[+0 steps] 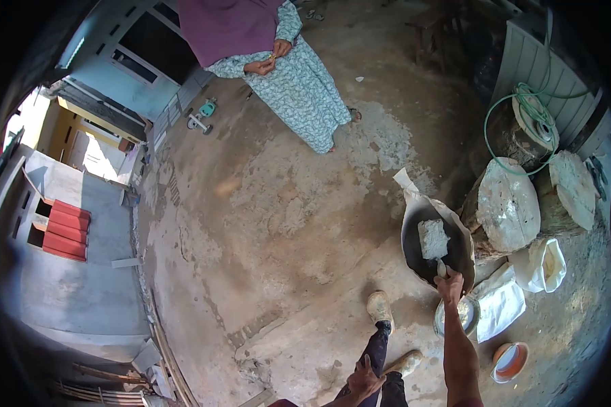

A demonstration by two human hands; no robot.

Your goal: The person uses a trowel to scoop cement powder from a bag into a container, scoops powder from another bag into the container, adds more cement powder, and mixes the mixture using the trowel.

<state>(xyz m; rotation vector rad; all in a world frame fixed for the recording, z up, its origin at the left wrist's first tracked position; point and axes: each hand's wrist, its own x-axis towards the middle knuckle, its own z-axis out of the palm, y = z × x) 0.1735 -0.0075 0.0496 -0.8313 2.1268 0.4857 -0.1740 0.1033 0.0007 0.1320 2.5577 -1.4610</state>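
Note:
My right hand (449,285) is closed round the short handle of a tool whose flat blade (433,239) looks coated in pale material. The blade is over the dark inside of a large wok-like vessel or sack-lined pan (409,210) with a pale, ragged rim. My left hand (365,381) rests near my left knee, its fingers at least partly spread, with nothing seen in it. Just below the vessel, partly behind my right wrist, is a round basin (470,317).
Cut logs (509,203) stand at the right, one with a green hose (538,129). White sacks (501,305) and an orange bucket (510,363) lie nearer. A person (292,88) stands ahead, hands together. A small toy-like vehicle (200,119) sits farther left.

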